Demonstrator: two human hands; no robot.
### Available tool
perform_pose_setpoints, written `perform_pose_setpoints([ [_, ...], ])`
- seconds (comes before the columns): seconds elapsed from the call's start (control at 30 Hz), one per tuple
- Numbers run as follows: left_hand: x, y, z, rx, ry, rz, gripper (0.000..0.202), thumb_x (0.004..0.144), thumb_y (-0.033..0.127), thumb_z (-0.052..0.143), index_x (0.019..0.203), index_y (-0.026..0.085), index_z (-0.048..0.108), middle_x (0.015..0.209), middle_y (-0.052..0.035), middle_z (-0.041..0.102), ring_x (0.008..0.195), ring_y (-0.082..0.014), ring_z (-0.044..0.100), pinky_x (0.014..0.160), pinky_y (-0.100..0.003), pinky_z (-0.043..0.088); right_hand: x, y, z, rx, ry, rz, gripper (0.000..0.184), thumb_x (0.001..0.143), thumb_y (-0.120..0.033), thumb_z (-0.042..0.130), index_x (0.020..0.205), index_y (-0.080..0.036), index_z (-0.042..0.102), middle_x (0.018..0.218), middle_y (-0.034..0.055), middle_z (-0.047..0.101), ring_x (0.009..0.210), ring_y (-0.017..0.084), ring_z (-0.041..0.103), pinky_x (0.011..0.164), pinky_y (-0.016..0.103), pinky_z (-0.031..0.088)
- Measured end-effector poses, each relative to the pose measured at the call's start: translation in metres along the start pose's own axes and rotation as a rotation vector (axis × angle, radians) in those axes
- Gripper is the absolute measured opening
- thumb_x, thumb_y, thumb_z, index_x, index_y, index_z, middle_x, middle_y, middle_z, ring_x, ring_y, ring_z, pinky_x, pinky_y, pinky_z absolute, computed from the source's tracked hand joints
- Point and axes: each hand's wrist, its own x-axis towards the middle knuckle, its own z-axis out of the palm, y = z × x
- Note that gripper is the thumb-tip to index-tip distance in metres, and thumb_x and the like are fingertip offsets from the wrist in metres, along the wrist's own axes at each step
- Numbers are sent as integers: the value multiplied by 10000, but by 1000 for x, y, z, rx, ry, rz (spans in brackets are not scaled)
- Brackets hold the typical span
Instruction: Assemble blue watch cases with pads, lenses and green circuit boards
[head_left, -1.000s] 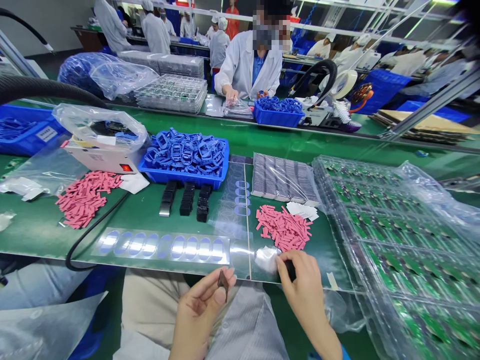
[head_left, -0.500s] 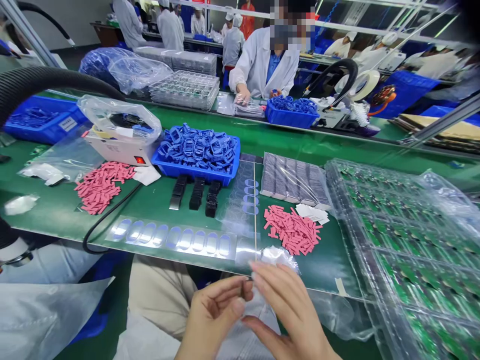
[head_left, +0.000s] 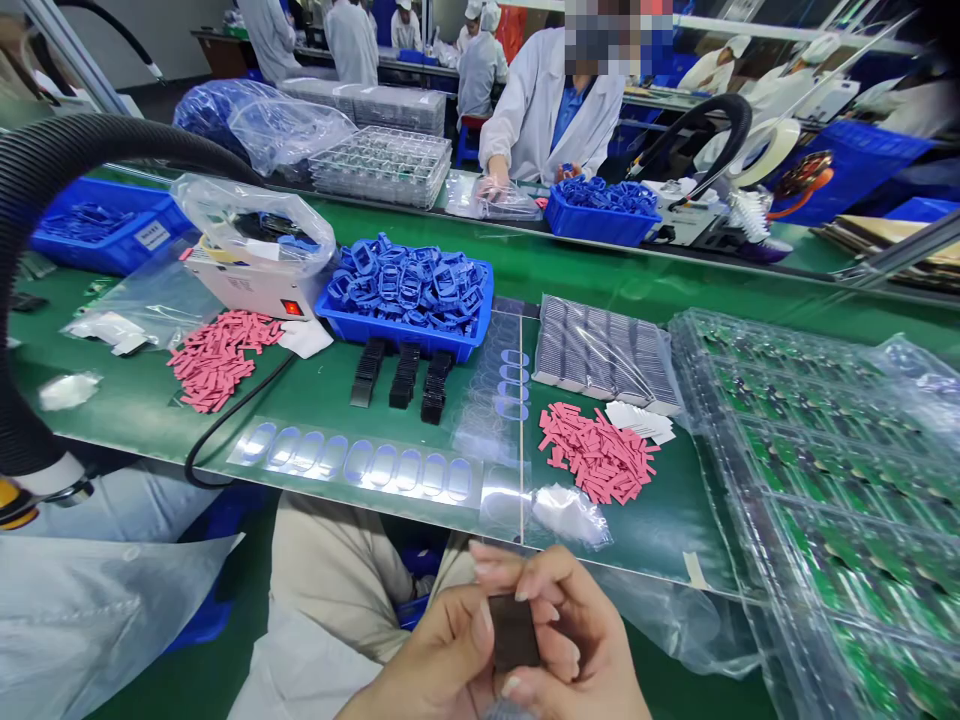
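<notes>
A small dark rectangular piece (head_left: 514, 632), its material too dim to tell, is held upright between both hands, below the near edge of the desk (head_left: 660, 520) and above the person's lap. The left hand (head_left: 424, 655) comes up from below with its thumb pressed along the piece's left side. The right hand (head_left: 574, 640) curls over from the right, its fingers (head_left: 525, 570) bent across the top and side. Both grips are closed, pinching the piece between them, and the fingers hide part of it.

Just beyond the fingers on the desk lies a crumpled clear film (head_left: 570, 515), beside a pile of pink strips (head_left: 598, 453). To the left, a clear sheet with a row of oval marks (head_left: 352, 470) lies along the desk's near side. Farther off are three stacks of black parts (head_left: 405, 380) in front of a blue tray of blue plastic frames (head_left: 405, 300). To the right, green circuit boards sit in clear stacked trays (head_left: 832, 480). Across the desk, a co-worker in a white coat (head_left: 544, 110) has one hand on a clear bag (head_left: 506, 200).
</notes>
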Motion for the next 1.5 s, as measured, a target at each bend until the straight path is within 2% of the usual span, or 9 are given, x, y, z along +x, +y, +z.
perform_pose_setpoints([
  [0.1, -1, 3, -1, 95, 100, 27, 369, 675, 499, 740, 947, 250, 755, 819, -32, 771, 743, -107, 699, 693, -164, 513, 2, -6, -11, -217, 151, -118, 219, 849, -427, 617, 934, -229, 573, 995, 100, 710, 1037, 242, 652, 809, 350, 583],
  [0.17, -2, 4, -3, 213, 125, 109, 328, 691, 460, 743, 971, 288, 751, 876, -36, 777, 813, -140, 698, 771, -220, 524, 4, -11, -20, -397, 211, -221, 52, 838, -259, 647, 829, -219, 615, 857, 58, 681, 895, 194, 649, 742, 304, 565],
  [0.23, -4, 4, -4, 307, 132, 183, 311, 703, 433, 744, 988, 309, 746, 895, -39, 775, 851, -164, 687, 836, -269, 518, 7, -16, -25, -551, 199, -300, 117, 795, -101, 638, 778, -217, 639, 734, 25, 624, 757, 165, 596, 653, 285, 526],
  [0.33, -6, 2, -4, 374, 172, 225, 330, 707, 447, 738, 998, 291, 747, 882, -47, 770, 838, -176, 678, 824, -278, 519, 10, -18, -27, -656, 141, -347, 184, 764, -42, 616, 794, -219, 653, 675, 14, 593, 684, 163, 548, 577, 293, 487],
  [0.63, -10, 6, -5, 519, 131, 202, 345, 762, 491, 664, 1059, 324, 717, 912, -31, 766, 845, -156, 666, 801, -238, 507, 13, -16, -28, -684, 83, -338, 162, 790, -55, 602, 788, -212, 640, 699, 23, 582, 729, 170, 530, 609, 307, 484],
  [0.83, -10, 8, -5, 707, 158, 304, 280, 796, 439, 648, 1065, 380, 697, 903, -23, 772, 855, -158, 682, 824, -233, 504, 8, -12, -28, -633, 69, -314, 149, 807, -66, 599, 795, -209, 641, 732, 25, 589, 753, 171, 536, 634, 310, 485],
  [1.0, -9, 8, -3, 732, 119, 299, 333, 805, 474, 618, 1107, 352, 684, 929, -45, 774, 871, -177, 693, 815, -245, 508, 3, -11, -31, -615, 103, -366, 184, 792, -39, 610, 856, -208, 645, 762, 31, 586, 790, 182, 523, 648, 321, 473],
  [1.17, -11, 8, -4, 751, 112, 303, 349, 806, 482, 613, 1110, 328, 688, 886, -56, 774, 827, -177, 689, 782, -250, 511, 3, -10, -33, -617, 57, -367, 190, 806, -32, 596, 883, -201, 636, 793, 40, 579, 815, 188, 519, 677, 340, 463],
  [1.5, -7, 9, -8, 898, 42, 460, 347, 834, 384, 619, 1180, 367, 630, 894, -45, 779, 799, -166, 702, 750, -234, 542, 1, -5, -31, -527, 25, -273, 138, 851, -69, 555, 833, -199, 598, 766, 26, 573, 786, 167, 522, 686, 314, 453],
])
